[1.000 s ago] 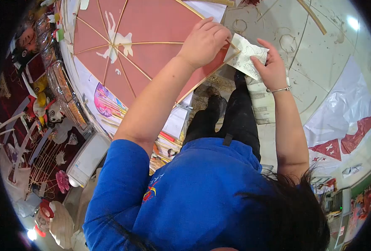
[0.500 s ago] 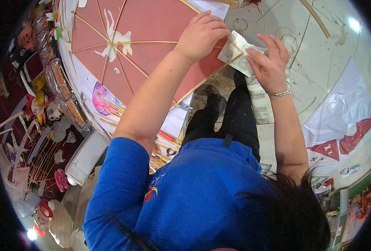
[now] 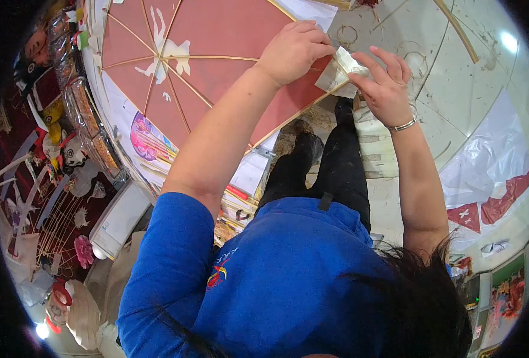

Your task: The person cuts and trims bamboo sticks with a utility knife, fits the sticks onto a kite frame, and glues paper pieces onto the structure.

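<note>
A large red panel [image 3: 228,36] with white figures and thin bamboo ribs, like a kite, lies flat on the left. My left hand [image 3: 294,52] is over its right edge, fingers closed on a thin bamboo strip near the corner. Thumb and forefinger of my right hand [image 3: 385,86] pinch the strip's end at the corner tip, the other fingers raised. Between and beneath both hands is a small crumpled white printed paper [image 3: 341,88]. My fingers partly hide the strip.
Bamboo sticks [image 3: 151,146] and tools lie under the panel's near edge. White plastic sheeting [image 3: 479,155] and red scraps [image 3: 506,197] lie on the right. A loose bamboo strip [image 3: 458,30] is on the floor. Crafts and packets [image 3: 85,110] crowd the left.
My right thumb and forefinger have closed together at the corner tip. My left hand and the panel have shifted slightly in view.
</note>
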Action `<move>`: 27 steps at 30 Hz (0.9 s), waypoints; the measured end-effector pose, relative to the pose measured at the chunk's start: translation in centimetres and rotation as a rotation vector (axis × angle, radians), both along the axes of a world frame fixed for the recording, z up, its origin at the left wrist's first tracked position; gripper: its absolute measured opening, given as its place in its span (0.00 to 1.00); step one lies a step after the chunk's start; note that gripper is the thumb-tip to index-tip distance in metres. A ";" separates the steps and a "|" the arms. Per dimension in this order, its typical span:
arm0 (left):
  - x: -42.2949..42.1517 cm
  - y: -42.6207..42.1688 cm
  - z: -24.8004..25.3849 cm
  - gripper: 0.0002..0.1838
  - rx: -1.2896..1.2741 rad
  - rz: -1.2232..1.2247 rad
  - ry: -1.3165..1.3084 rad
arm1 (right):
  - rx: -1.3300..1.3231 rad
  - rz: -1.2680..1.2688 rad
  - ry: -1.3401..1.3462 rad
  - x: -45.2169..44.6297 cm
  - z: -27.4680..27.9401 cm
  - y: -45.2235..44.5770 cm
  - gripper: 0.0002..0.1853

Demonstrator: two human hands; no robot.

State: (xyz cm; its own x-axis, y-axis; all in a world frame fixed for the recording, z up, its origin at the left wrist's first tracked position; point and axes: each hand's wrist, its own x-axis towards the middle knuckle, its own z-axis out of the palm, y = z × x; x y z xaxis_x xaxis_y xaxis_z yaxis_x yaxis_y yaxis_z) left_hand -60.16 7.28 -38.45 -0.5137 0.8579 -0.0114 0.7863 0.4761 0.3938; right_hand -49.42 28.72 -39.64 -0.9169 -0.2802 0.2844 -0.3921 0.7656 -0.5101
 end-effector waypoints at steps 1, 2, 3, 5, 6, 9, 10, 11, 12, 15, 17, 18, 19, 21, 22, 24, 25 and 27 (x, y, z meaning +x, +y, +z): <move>0.0 0.0 0.1 0.11 0.001 0.003 -0.003 | 0.000 -0.001 0.000 0.0 0.0 0.0 0.05; 0.0 0.1 0.1 0.10 0.003 0.005 -0.005 | -0.001 -0.005 0.001 0.0 0.0 -0.1 0.05; -0.1 0.0 -0.1 0.10 0.010 -0.001 -0.013 | -0.001 -0.010 0.002 0.0 0.0 -0.2 0.05; -0.2 -0.1 -0.4 0.11 0.023 -0.014 -0.032 | 0.004 -0.010 -0.012 0.0 0.0 -0.1 0.06; -0.2 -0.1 -0.5 0.11 0.022 -0.013 -0.016 | 0.009 -0.003 -0.027 0.1 -0.1 0.0 0.07; -0.1 0.0 -0.2 0.11 0.014 -0.017 0.018 | -0.019 -0.033 -0.043 0.1 -0.1 -0.1 0.07; -0.2 0.1 0.0 0.11 0.007 -0.021 0.020 | -0.036 -0.049 -0.044 0.1 0.0 -0.2 0.07; -0.2 0.1 0.2 0.11 -0.001 -0.024 0.022 | -0.054 -0.077 -0.054 0.2 0.0 -0.1 0.07; -0.2 0.1 0.2 0.11 -0.004 -0.022 0.020 | -0.073 -0.104 -0.064 0.3 0.1 0.2 0.08; -0.1 0.1 0.3 0.11 -0.015 -0.016 0.008 | -0.091 -0.154 -0.086 0.7 0.1 0.8 0.09; -0.2 0.2 0.6 0.11 -0.023 -0.017 -0.002 | -0.092 -0.171 -0.095 1.0 0.1 0.9 0.08; -0.2 0.2 0.6 0.11 -0.014 -0.013 0.007 | -0.095 -0.175 -0.100 1.2 0.1 0.9 0.08; -0.2 0.1 0.4 0.11 -0.006 -0.007 0.016 | -0.099 -0.177 -0.105 1.3 0.2 0.8 0.08; -0.2 -0.1 0.7 0.10 0.013 0.021 0.031 | -0.100 -0.186 -0.095 1.4 0.3 0.7 0.07; -0.2 -0.2 1.1 0.10 0.024 0.042 0.036 | -0.100 -0.188 -0.088 1.4 0.4 0.7 0.07; 0.0 -0.4 1.6 0.10 0.030 0.061 0.046 | -0.083 -0.145 -0.075 1.2 0.8 0.5 0.07; 0.2 -0.5 1.7 0.10 0.023 0.061 0.049 | -0.074 -0.122 -0.068 1.1 1.0 0.5 0.07; 0.8 -0.5 1.5 0.10 0.025 0.073 0.041 | -0.024 -0.066 -0.024 0.7 1.0 0.3 0.07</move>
